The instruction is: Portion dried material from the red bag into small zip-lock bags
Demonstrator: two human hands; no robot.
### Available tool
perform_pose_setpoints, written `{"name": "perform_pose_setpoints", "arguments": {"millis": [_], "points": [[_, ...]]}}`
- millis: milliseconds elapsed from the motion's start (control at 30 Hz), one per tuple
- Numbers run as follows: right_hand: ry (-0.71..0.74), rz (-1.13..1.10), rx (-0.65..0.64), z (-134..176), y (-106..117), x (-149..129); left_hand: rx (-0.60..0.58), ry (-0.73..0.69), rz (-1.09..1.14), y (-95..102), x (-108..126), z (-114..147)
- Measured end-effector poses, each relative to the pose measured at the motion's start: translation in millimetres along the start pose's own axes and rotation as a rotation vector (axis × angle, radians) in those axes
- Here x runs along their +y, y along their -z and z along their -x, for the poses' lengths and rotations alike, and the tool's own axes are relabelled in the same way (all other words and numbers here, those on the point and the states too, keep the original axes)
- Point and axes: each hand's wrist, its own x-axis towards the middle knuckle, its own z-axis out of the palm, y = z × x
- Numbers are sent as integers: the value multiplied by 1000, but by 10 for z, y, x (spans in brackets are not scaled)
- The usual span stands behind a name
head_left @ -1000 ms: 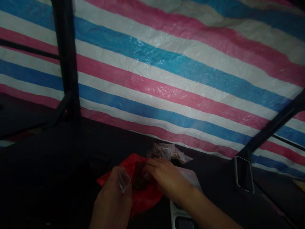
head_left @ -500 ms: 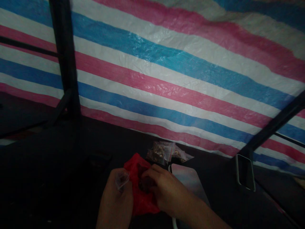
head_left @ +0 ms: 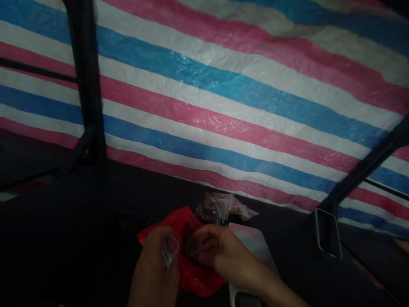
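L hand [head_left: 156,264] pinches clear baggie [head_left: 168,249]; R hand [head_left: 220,253] on red bag [head_left: 188,273].

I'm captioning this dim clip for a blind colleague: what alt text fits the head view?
Two bare hands work over a red plastic bag on a dark surface; the left hand pinches a small clear bag, the right hand beside it. Behind hangs a striped tarp.

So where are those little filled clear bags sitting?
The filled clear bags lie low and centre, just beyond the red plastic bag, near the striped tarp.
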Motion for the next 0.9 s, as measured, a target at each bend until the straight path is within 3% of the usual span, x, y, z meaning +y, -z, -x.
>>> {"name": "perform_pose_setpoints", "arguments": {"millis": [133,267,367,533,800,900], "points": [[113,-105,-49,81,70,-187,-66,-61,-10,-30,-111,17],[161,20,6,161,18,-388,-128,-35,8,-49,-129,28],[310,306,56,223,-78,-505,-155,-7,37,-65,-85,31],[570,938,-8,322,-176,-668,-143,50,57,-75,-16,27],[658,1180,109,335,-147,-687,-130,53,150,-79,4,30],[572,1220,176,316,-91,-660,-139,49,98,-45,12,32]]}}
